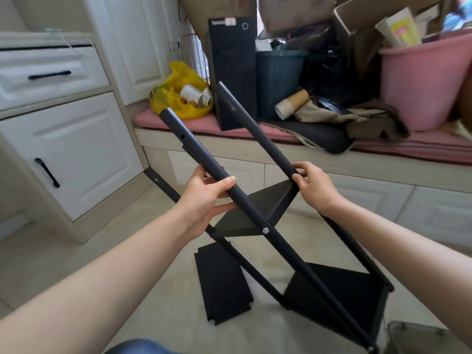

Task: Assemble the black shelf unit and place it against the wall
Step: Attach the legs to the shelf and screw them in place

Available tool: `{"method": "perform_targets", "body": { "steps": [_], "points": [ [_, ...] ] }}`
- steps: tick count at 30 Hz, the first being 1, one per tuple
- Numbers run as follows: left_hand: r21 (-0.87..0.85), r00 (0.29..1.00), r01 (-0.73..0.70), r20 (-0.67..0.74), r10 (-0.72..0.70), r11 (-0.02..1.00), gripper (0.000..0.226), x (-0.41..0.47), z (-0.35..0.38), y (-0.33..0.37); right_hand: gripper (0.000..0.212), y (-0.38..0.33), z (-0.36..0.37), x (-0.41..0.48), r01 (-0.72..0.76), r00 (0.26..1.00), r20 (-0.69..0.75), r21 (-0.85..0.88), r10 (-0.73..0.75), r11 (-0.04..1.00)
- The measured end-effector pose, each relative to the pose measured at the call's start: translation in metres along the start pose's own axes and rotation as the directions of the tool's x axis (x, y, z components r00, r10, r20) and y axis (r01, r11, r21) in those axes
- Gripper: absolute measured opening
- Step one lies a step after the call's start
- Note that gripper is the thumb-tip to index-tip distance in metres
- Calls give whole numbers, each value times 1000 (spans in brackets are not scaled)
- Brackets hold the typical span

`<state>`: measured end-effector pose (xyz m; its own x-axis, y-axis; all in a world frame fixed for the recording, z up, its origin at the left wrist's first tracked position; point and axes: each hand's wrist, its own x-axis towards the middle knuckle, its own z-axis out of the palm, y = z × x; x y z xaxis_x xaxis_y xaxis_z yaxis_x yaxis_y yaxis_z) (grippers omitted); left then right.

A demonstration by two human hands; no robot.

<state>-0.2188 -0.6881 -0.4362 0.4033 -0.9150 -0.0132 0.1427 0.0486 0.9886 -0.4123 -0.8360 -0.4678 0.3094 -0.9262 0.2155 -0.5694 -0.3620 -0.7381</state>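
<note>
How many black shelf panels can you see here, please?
3. The middle panel is mounted between the poles; the lower panel is mounted near their bottom ends; the loose panel lies on the floor. Others may be hidden.

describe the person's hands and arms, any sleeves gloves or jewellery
Both hands are bare: the left hand and right hand wear no gloves, and no ring, watch or bracelet shows. The left forearm and right forearm are uncovered to the frame's edge, no sleeve in view. Nails look short and unpainted. Blue fabric at the bottom edge is likely trousers.
</note>
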Motion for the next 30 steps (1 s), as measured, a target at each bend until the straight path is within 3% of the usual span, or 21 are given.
{"method": "perform_targets", "body": {
  "steps": [9,13,20,27,30],
  "points": [
    [251,970,-131,233,72,959,43,-4,44,16,26,36,-60,-44,-84,994,69,-16,85,996],
    [278,927,-189,366,78,942,41,-15,69,14,19,54,-93,-69,-159,981,105,-38,162,987],
    [265,845,-231,532,58,936,42,-32,92,3,12,85,-124,-115,-278,951,169,89,260,957],
    [309,836,-295,541,88,904,49,-37,90,-2,37,88,-123,-139,-207,958,222,101,180,973],
    [315,850,-300,517,102,900,50,-36,88,-5,31,84,-122,-142,-205,957,225,89,181,975]
  ]
}}
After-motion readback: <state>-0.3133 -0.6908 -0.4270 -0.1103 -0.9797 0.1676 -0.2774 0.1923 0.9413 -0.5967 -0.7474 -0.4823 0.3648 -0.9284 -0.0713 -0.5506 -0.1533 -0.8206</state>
